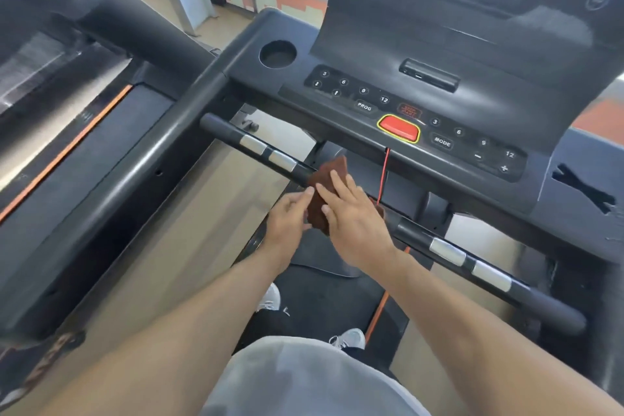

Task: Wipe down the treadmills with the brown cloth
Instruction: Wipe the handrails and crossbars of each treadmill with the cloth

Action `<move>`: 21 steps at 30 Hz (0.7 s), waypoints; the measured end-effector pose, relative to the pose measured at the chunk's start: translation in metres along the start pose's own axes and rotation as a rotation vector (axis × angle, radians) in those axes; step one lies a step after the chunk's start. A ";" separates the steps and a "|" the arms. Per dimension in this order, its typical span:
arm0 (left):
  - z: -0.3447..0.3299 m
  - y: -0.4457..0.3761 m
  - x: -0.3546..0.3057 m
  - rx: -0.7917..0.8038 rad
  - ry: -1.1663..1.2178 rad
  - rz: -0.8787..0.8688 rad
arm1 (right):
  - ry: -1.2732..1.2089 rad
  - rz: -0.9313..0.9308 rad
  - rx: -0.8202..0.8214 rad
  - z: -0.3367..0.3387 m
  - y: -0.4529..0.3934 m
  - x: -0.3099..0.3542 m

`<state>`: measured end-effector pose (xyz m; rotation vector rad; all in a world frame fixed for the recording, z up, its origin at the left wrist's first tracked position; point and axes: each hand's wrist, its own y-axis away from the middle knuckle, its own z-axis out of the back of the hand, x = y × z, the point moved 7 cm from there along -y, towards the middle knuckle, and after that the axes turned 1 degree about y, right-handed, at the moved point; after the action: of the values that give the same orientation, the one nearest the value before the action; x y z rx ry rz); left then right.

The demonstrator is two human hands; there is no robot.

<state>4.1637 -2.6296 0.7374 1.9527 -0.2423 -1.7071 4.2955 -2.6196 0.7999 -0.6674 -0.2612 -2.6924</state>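
Both hands are working the brown cloth point(325, 192) on the front handlebar point(297, 170) of the treadmill point(506, 105), roughly mid-bar, just under the console. Right hand point(354, 213) is lying flat on top of the cloth, fingers point(341, 183) straight and slightly spread, pressing it onto the bar. Left hand point(291, 215) is holding the cloth's near edge, its fingers curling in and pinching the fabric just beside the right fingertips. Cloth is looking folded, draped over the bar, with part hanging below it. Risk one: the red safety cord point(383, 176) is hanging just right of the right fingers, touching or nearly touching the cloth; a sweep that way is likely to snag it and yank the key out from under the red stop button point(399, 128). Risk two: the keypad buttons point(363, 91) are sitting just beyond the fingertips, so an overshoot upward could be pressing PROG or a speed key. Risk three: the metal sensor plates point(268, 153) left of the fingers are raised, so the cloth edge may be catching there. The second treadmill point(84, 118) far left is probably untouched, I can't tell.
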 end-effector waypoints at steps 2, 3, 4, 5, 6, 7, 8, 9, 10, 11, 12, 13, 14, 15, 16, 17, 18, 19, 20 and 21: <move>-0.001 -0.003 -0.009 0.046 -0.109 -0.027 | -0.180 -0.094 0.077 0.006 -0.003 -0.006; -0.003 -0.004 -0.014 0.087 -0.179 -0.028 | -0.280 -0.146 0.084 0.010 -0.003 -0.011; -0.006 -0.005 -0.017 0.145 -0.219 -0.028 | -0.363 -0.181 0.052 0.015 0.000 -0.013; -0.009 -0.005 -0.022 0.197 -0.249 -0.040 | -0.430 -0.203 0.012 0.020 0.003 -0.014; -0.010 -0.005 -0.028 0.229 -0.270 -0.070 | -0.527 -0.219 -0.023 0.022 0.007 -0.012; -0.011 -0.004 -0.034 0.247 -0.287 -0.106 | -0.651 -0.240 -0.049 0.020 0.011 -0.009; -0.010 -0.002 -0.039 0.257 -0.271 -0.130 | -0.782 -0.275 -0.083 0.017 0.017 -0.006; -0.008 0.002 -0.044 0.256 -0.238 -0.132 | -0.875 -0.316 -0.131 0.013 0.023 -0.004; -0.004 0.004 -0.047 0.245 -0.190 -0.119 | -0.928 -0.347 -0.181 0.011 0.028 -0.001; 0.002 0.005 -0.048 0.228 -0.129 -0.092 | -0.947 -0.370 -0.211 0.008 0.032 0.002; 0.010 0.006 -0.050 0.208 -0.053 -0.057 | -0.934 -0.396 -0.206 0.002 0.034 0.003; 0.019 0.006 -0.049 0.191 0.020 -0.019 | -0.896 -0.427 -0.163 -0.006 0.034 0.003; 0.028 0.006 -0.050 0.183 0.080 0.024 | -0.854 -0.454 -0.087 -0.015 0.032 0.003; 0.037 0.007 -0.051 0.190 0.129 0.063 | -0.833 -0.461 0.009 -0.025 0.029 0.007; 0.046 0.007 -0.052 0.207 0.169 0.097 | -0.840 -0.450 0.099 -0.034 0.025 0.013; 0.054 0.005 -0.052 0.234 0.202 0.123 | -0.867 -0.426 0.166 -0.044 0.021 0.019; 0.062 0.003 -0.053 0.257 0.228 0.142 | -0.905 -0.401 0.204 -0.051 0.017 0.027; 0.070 0.000 -0.054 0.275 0.253 0.151 | -0.935 -0.378 0.213 -0.056 0.013 0.034; 0.078 -0.003 -0.057 0.286 0.269 0.156 | -0.937 -0.364 0.200 -0.060 0.009 0.039; 0.086 -0.007 -0.058 0.299 0.268 0.149 | -0.928 -0.363 0.169 -0.063 0.004 0.043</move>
<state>4.0690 -2.6197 0.7793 2.2878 -0.5543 -1.3572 4.2360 -2.6522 0.7662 -1.9203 -0.8895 -2.4087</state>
